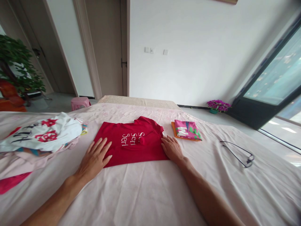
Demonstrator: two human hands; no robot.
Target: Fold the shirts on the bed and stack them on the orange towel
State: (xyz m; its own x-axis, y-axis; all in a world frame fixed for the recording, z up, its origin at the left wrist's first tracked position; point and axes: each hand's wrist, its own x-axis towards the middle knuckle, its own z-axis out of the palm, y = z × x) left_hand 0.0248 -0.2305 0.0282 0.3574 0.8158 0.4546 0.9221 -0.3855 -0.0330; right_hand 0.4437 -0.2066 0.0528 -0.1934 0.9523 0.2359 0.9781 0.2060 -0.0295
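**Left hand (96,154), right hand (172,148) bracket the red shirt (134,156)!**

Both lie palm-down, fingers loosely apart, clamped on nothing, at opposite ends of the shirt on the pale sheet (145,191). It looks light, limp, hardly fragile; pinching both ends should limit sagging.

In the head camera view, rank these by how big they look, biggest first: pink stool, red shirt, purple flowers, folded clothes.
1. Red shirt
2. Folded clothes
3. Pink stool and purple flowers: too alike to rank
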